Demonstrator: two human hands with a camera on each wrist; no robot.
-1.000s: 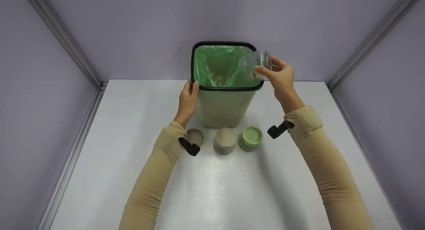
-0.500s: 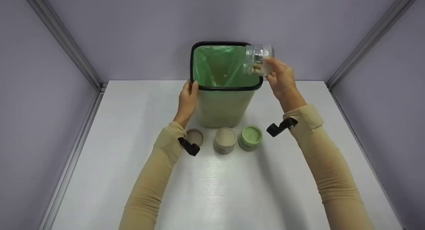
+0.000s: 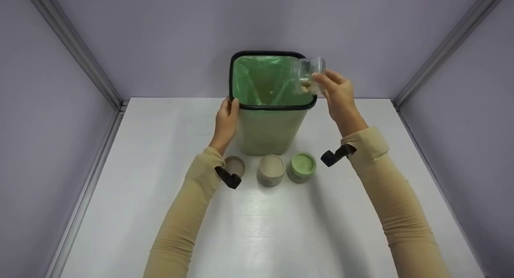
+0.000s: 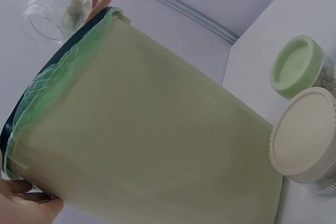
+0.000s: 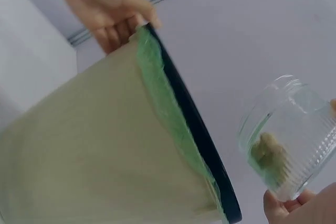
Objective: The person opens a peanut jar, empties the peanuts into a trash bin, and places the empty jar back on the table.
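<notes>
A white table [image 3: 261,229] carries everything, set between pale walls that close it in on the left, right and far sides. At its far middle stands a beige bin [image 3: 268,125] with a black rim and a green liner [image 3: 257,79]; a few small bits lie at the bottom of the liner.

The left hand [image 3: 225,121] grips the bin's left rim, thumb on the edge and fingers curled against the outer wall, holding it in place. The right hand [image 3: 339,95] holds a clear ribbed jar [image 3: 308,75] on its side over the bin's far right corner, with the open mouth facing left over the liner. The right wrist view shows a pale lump [image 5: 269,153] clinging inside the jar, near the fingers [image 5: 286,205] that pinch its base.

By these pictures, the step in hand looks like emptying the jar into the bin, and it seems nearly done. The next move probably calls for a steeper tilt or a shake to loosen the lump while the left hand steadies the bin.

Near the bin's foot sit three small things in a row: a green-lidded jar [image 3: 302,166] on the right, a cream-lidded jar [image 3: 271,169] in the middle, and a loose lid [image 3: 234,165] on the left, partly hidden by the left wrist.
</notes>
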